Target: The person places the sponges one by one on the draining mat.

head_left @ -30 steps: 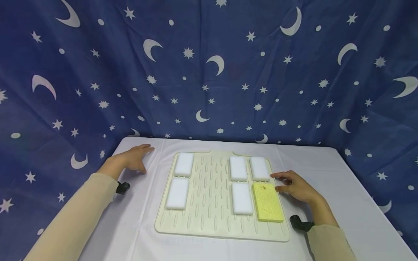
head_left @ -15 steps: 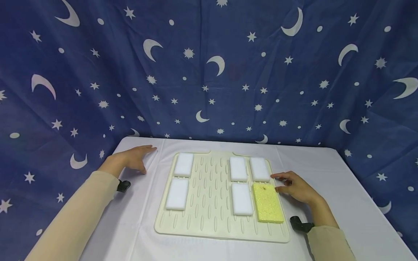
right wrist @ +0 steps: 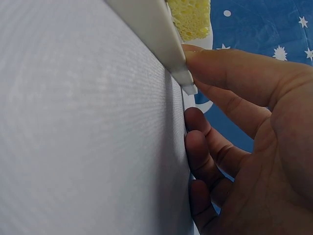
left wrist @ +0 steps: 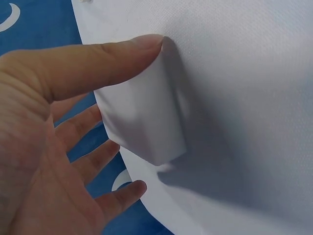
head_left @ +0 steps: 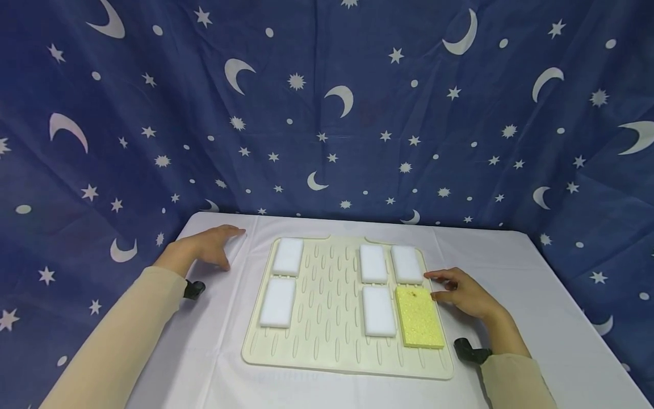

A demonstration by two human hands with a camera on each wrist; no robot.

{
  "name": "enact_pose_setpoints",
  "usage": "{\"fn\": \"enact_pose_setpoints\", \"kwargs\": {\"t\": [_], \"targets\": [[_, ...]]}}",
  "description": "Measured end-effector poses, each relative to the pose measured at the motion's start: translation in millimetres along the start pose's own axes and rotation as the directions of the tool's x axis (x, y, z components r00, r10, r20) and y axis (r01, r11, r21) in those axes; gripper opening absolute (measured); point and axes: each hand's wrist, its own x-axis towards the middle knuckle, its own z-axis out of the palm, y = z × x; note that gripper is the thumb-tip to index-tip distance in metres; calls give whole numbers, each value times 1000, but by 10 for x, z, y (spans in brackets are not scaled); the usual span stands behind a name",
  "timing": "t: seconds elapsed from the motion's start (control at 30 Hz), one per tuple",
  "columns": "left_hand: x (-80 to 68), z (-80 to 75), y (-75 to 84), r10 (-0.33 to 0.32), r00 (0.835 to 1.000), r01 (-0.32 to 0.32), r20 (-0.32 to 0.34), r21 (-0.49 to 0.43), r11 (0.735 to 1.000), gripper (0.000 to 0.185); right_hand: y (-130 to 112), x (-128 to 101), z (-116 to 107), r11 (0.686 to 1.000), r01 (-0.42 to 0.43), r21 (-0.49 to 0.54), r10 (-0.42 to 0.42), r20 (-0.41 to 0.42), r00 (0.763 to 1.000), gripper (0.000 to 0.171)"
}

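My left hand (head_left: 204,247) rests at the table's left side, thumb and fingers spread with nothing between them. Its thumb tip (left wrist: 149,41) is at the white cloth (left wrist: 254,98), beside a shadow. My right hand (head_left: 462,292) is at the right edge of a cream ribbed mat (head_left: 327,318); thumb and forefinger touch its rim (right wrist: 166,39) at two places, the other fingers bent below. By that hand lies a yellow sponge (head_left: 419,317), also partly visible in the right wrist view. White sponge blocks lie flat on the mat, including one (head_left: 407,264) behind the yellow sponge.
Two white blocks, a rear one (head_left: 288,257) and a front one (head_left: 278,303), lie along the mat's left side. Two more, a rear one (head_left: 373,263) and a front one (head_left: 378,311), lie right of centre. A blue curtain (head_left: 327,113) with moons and stars hangs behind.
My left hand's fingers have reached slightly further right over the cloth. The right hand, the mat and the sponges stay where they were.
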Motion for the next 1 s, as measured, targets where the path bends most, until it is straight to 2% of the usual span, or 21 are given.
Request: {"fn": "enact_pose_setpoints", "kwargs": {"t": [0.4, 0.73, 1.0], "targets": [[-1, -37, 47, 4, 1000, -4, -10, -7, 1000, 105, -7, -13, 0, 1000, -1, -6, 1, 4, 1000, 53], [-11, -89, 152, 72, 996, -71, -55, 20, 997, 103, -11, -7, -5, 1000, 8, -17, -8, 2, 1000, 52], [9, -89, 227, 94, 992, -90, -83, 47, 995, 103, -17, -4, -3, 1000, 8, -12, -8, 0, 1000, 51]]}}
